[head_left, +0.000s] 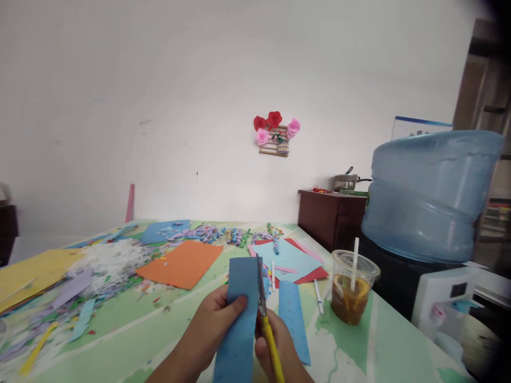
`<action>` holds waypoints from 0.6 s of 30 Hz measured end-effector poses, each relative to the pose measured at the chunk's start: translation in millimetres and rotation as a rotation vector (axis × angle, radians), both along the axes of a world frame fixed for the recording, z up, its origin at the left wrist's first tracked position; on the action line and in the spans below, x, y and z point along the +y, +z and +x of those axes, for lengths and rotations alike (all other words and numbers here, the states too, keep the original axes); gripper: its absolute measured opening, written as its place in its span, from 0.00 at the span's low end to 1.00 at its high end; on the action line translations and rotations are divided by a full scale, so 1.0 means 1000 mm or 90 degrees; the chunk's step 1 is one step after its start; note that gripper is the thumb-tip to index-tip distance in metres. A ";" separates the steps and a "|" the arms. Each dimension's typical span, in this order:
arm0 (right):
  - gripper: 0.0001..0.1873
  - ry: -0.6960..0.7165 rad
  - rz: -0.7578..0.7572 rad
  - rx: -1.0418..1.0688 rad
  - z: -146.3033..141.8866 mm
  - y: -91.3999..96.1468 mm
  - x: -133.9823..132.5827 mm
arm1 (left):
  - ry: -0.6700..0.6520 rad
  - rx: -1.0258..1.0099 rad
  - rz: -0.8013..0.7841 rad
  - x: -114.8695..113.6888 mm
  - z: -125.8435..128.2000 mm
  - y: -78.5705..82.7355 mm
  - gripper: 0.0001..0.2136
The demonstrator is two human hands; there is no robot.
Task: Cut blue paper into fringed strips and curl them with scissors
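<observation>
Blue paper strip (242,332), long, flat and straight-edged, stands at the bottom centre of the frame, its smooth face marked with faint darker flecks. Left hand (213,319) pinches it, thumb pressed flat on the front and fingers tucked behind. Beside it, the right hand (281,340) grips scissors (264,309) by their glossy yellow handles, its fingers curled around them; the slim metal blades point upward along the strip's right edge, though whether they bite the paper I cannot tell. Just right of that hand lies a second blue strip (294,322), on a green and white patterned tablecloth (179,330). Toward the lower right, a clear plastic cup (351,300) holds brown liquid and an upright white straw (354,263). Centre left, a flat orange sheet (183,263) sits beside a tangled, stringy heap of white paper shreds (114,260). Farther back, mid-frame, small rolled paper curls (235,236) cluster near a pale blue sheet (293,255) overlapping red paper (319,273).
</observation>
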State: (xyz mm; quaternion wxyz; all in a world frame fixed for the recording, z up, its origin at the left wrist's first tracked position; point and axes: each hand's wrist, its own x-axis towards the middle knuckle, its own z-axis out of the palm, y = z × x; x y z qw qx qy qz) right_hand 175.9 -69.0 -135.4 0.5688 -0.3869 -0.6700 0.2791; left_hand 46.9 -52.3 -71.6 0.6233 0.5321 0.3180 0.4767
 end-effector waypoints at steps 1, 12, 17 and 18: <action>0.31 0.002 -0.003 -0.001 0.000 0.000 0.000 | 0.000 0.008 0.001 0.000 0.000 0.000 0.11; 0.28 -0.040 -0.049 0.073 0.002 -0.016 0.016 | 0.072 0.011 0.033 0.003 0.005 -0.006 0.11; 0.20 -0.025 -0.165 0.127 0.003 -0.027 0.024 | 0.102 -0.004 0.011 0.016 0.001 -0.008 0.10; 0.19 -0.019 -0.184 0.131 0.003 -0.028 0.025 | 0.096 -0.007 0.008 0.018 0.000 -0.008 0.10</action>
